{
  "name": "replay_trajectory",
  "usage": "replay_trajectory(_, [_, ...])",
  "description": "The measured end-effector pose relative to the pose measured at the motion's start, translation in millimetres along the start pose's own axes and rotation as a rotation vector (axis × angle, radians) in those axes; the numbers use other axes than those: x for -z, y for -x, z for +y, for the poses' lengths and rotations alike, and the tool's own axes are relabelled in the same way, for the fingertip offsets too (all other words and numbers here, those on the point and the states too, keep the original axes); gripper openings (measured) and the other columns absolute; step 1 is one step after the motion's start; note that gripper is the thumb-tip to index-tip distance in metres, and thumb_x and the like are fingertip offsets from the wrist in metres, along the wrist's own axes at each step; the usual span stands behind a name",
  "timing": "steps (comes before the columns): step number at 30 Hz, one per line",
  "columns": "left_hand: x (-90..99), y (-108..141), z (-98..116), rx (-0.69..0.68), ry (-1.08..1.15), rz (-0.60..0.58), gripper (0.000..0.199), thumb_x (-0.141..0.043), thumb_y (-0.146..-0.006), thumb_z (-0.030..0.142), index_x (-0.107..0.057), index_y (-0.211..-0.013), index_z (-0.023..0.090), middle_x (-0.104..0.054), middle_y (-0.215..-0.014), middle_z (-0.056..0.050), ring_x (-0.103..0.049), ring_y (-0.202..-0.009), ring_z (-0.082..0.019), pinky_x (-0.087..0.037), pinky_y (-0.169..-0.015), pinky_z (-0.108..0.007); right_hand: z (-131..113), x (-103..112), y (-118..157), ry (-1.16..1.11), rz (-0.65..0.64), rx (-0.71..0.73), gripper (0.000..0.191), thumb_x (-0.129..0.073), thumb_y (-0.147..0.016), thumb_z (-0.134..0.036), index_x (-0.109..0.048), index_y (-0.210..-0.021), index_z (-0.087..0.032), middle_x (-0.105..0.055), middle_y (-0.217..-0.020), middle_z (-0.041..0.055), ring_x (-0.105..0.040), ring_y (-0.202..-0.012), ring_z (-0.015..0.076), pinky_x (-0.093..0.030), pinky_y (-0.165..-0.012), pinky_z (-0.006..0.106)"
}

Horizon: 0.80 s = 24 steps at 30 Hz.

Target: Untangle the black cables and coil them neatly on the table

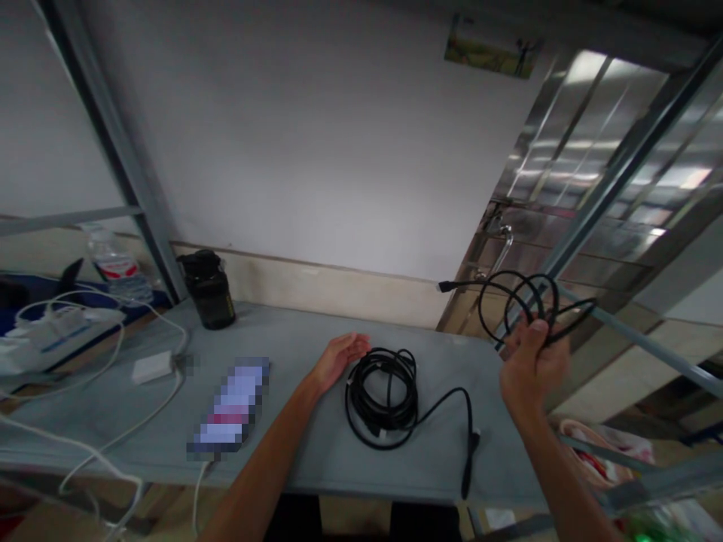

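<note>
Raised over the right end of the desk, my right hand (534,361) is closed round a loosely looped black cable (511,282). One end of that cable, with a flat connector, sticks out to the left. A larger coil of black cable (415,384) lies on the grey desk, its loose end trailing right to a thick black plug (468,463). My left hand (342,357) rests at the coil's upper left edge, fingers stretched out and nothing visible in them. Whether its fingertips touch the coil, I cannot tell.
A phone (230,406) with a white cord lies left on the desk (305,459). Behind it are a black bottle (208,293), a white charger (152,367), a power strip (62,342) and a water bottle (118,267). A metal bed-frame post (610,181) stands at right.
</note>
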<state>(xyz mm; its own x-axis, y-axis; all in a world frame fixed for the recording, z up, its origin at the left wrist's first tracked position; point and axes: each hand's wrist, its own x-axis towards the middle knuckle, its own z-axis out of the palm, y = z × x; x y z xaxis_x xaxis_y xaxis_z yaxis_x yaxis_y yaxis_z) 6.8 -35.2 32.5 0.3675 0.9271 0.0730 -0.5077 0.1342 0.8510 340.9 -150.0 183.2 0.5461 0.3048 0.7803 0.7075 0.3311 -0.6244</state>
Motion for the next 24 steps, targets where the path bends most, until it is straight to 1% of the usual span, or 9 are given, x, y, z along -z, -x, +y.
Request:
replay_trajectory(2, [-0.2, -0.1, 0.6, -0.002, 0.007, 0.004, 0.051, -0.095, -0.084, 0.061, -0.091, -0.109, 0.017, -0.089, -0.107, -0.012, -0.081, -0.105, -0.026, -0.060, -0.101, -0.036, 4.1, 13.2, 13.2, 0.113, 0.009, 0.010, 0.072, -0.038, -0.114, -0.077, -0.074, -0.117, -0.014, -0.072, -0.085, 0.0112, -0.068, -0.073, 0.0265, -0.056, -0.070, 0.042])
replay_trajectory(4, [-0.8, 0.0, 0.8, -0.002, 0.010, 0.005, 0.051, -0.095, -0.084, 0.061, -0.091, -0.108, 0.017, -0.089, -0.107, -0.012, -0.081, -0.105, -0.026, -0.060, -0.100, -0.035, 11.4, 20.1, 31.8, 0.186, -0.022, 0.039, 0.076, -0.038, -0.113, -0.078, -0.075, -0.113, -0.012, -0.075, -0.088, 0.0161, -0.074, -0.083, 0.0318, -0.058, -0.076, 0.046])
replay_trajectory(6, [-1.2, 0.0, 0.6, 0.005, 0.008, 0.006, 0.052, -0.095, -0.083, 0.062, -0.091, -0.108, 0.016, -0.088, -0.106, -0.012, -0.080, -0.105, -0.026, -0.060, -0.099, -0.035, 21.2, 20.3, 55.3, 0.207, -0.100, 0.074, 0.076, -0.038, -0.113, -0.077, -0.075, -0.113, -0.011, -0.079, -0.096, 0.0220, -0.077, -0.093, 0.0364, -0.060, -0.080, 0.049])
replay_trajectory(8, [-1.2, -0.3, 0.2, 0.015, 0.003, 0.015, 0.053, -0.095, -0.083, 0.062, -0.091, -0.108, 0.016, -0.088, -0.106, -0.013, -0.080, -0.104, -0.027, -0.059, -0.099, -0.035, 30.9, 14.7, 82.7, 0.184, -0.232, 0.113, 0.070, -0.040, -0.115, -0.073, -0.074, -0.115, -0.012, -0.080, -0.103, 0.0246, -0.079, -0.096, 0.0373, -0.062, -0.081, 0.049])
replay_trajectory(12, [0.0, -1.6, -0.7, 0.018, -0.011, 0.034, 0.053, -0.095, -0.083, 0.062, -0.090, -0.107, 0.015, -0.087, -0.105, -0.013, -0.079, -0.103, -0.026, -0.058, -0.099, -0.036, 38.0, -8.7, 138.8, 0.111, -0.530, 0.214, 0.046, -0.044, -0.120, -0.053, -0.072, -0.111, -0.018, -0.082, -0.099, 0.0192, -0.081, -0.087, 0.0294, -0.064, -0.074, 0.039])
replay_trajectory(15, [0.5, -1.7, -0.6, 0.017, -0.023, 0.037, 0.055, -0.095, -0.082, 0.063, -0.090, -0.107, 0.015, -0.087, -0.104, -0.013, -0.079, -0.101, -0.027, -0.057, -0.098, -0.037, 31.8, -33.3, 168.5, 0.119, -0.649, 0.287, 0.043, -0.040, -0.122, -0.047, -0.072, -0.120, -0.018, -0.084, -0.110, 0.0184, -0.084, -0.091, 0.0262, -0.063, -0.074, 0.034])
replay_trajectory(17, [0.2, -0.9, -0.4, 0.014, -0.038, 0.038, 0.055, -0.095, -0.082, 0.064, -0.090, -0.110, 0.016, -0.087, -0.105, -0.013, -0.080, -0.103, -0.028, -0.057, -0.101, -0.038, 26.7, -50.5, 178.2, 0.156, -0.704, 0.319, 0.043, -0.037, -0.123, -0.045, -0.070, -0.122, -0.018, -0.084, -0.105, 0.0157, -0.084, -0.087, 0.0251, -0.061, -0.070, 0.032])
replay_trajectory(20, [-1.5, 0.8, -1.1, -0.010, -0.120, 0.027, 0.057, -0.092, -0.085, 0.067, -0.089, -0.114, 0.018, -0.087, -0.110, -0.013, -0.079, -0.109, -0.028, -0.055, -0.107, -0.039, 23.3, -73.0, 180.6, 0.241, -0.742, 0.346, 0.045, -0.032, -0.124, -0.044, -0.067, -0.113, -0.018, -0.082, -0.093, 0.0125, -0.082, -0.076, 0.0252, -0.054, -0.061, 0.032])
replay_trajectory(24, [-6.7, 1.6, -4.2, -0.014, -0.369, -0.096, 0.064, -0.091, -0.085, 0.070, -0.087, -0.125, 0.020, -0.086, -0.126, -0.014, -0.077, -0.119, -0.032, -0.053, -0.114, -0.043, 29.3, -88.3, 179.5, 0.290, -0.774, 0.322, 0.043, -0.032, -0.124, -0.045, -0.064, -0.113, -0.019, -0.084, -0.092, 0.0108, -0.082, -0.072, 0.0256, -0.050, -0.059, 0.033])
